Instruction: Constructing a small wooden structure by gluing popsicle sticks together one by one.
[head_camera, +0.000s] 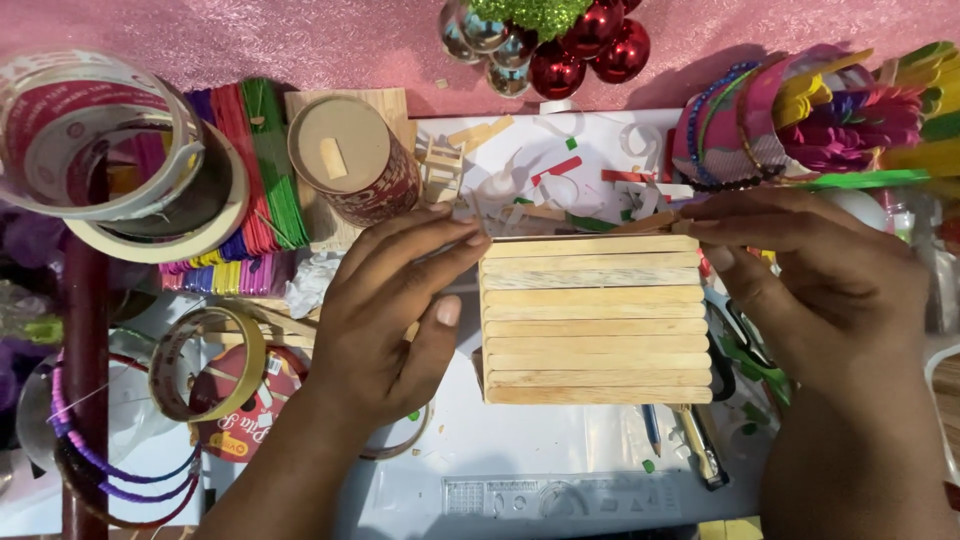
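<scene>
Both hands are gripping a panel of plain wooden craft sticks (596, 320) by its ends; the left hand (395, 310) is pressing fingertips to the panel's left top corner, thumb on the edge below; the right hand (820, 280) is pinching the right top corner, fingers curled over it. Under the grip a white work mat (520, 450) is showing, with a pencil (651, 430) just below the panel; beyond the left hand a paper cup (350, 160), coloured craft sticks (250, 170) and tape rolls (120, 150) are lying; red baubles (585, 45) are sitting beyond the panel.
</scene>
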